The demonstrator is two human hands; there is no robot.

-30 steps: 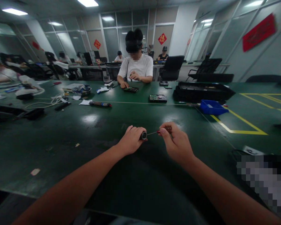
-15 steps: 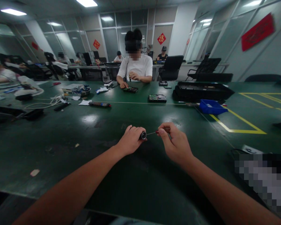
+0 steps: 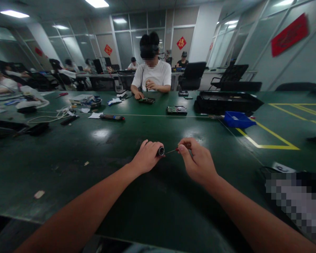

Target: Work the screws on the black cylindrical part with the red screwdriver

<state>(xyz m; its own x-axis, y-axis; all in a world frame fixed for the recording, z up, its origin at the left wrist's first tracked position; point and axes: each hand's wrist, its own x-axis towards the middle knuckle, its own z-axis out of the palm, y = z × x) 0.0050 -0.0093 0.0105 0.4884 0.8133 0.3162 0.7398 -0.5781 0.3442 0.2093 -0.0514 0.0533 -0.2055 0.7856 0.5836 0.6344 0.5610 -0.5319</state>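
Gripping a dark cylindrical piece (image 3: 161,151) in the left hand (image 3: 148,157), with fingers curled over its top and a round, metal-rimmed open end turned to the right
Pinching a thin screwdriver-like tool (image 3: 177,149) by its dark red handle in the right hand (image 3: 199,160), between thumb and curled fingers
Working with the hands apart from each other, clamped separately on cylinder and tool, over the near middle of the green bench (image 3: 107,151)
Pointing the slim shaft leftward and slightly down toward the lower rim of the open end; too fine to tell whether touching or just beside it
Looking past the hands to a green-and-silver circuit-board unit (image 3: 176,110) lying flat, then to a blue bin (image 3: 238,119) on the right, just in front of a long black tray (image 3: 226,102), near yellow tape lines (image 3: 276,147)
Facing, across the bench, a co-worker (image 3: 155,75) in a white shirt, with one hand at a dark flat unit (image 3: 146,101)
Passing leftward over a grey pen-shaped tool (image 3: 112,117) beside white paper (image 3: 95,115), then a loose pale cable (image 3: 48,119), and, closer in, down to a small pale scrap (image 3: 39,194)
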